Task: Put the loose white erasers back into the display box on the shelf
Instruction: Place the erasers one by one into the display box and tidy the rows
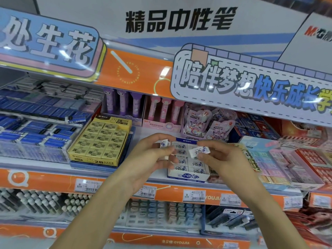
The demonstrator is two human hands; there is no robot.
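A white display box [187,176] with blue print stands on the shelf and holds rows of white erasers [181,167]. My left hand [152,157] hovers over the box's left side and grips a small stack of white erasers [164,143] between thumb and fingers. My right hand [226,159] is over the box's right side and pinches one white eraser [199,150], tilted, just above the rows in the box. Both hands hide part of the box's contents.
A yellow 2B eraser box [100,141] sits left of the white box. Pink and purple character packs [208,123] stand behind it. Pastel eraser boxes [280,162] lie to the right. An orange shelf edge [179,193] with price tags runs below.
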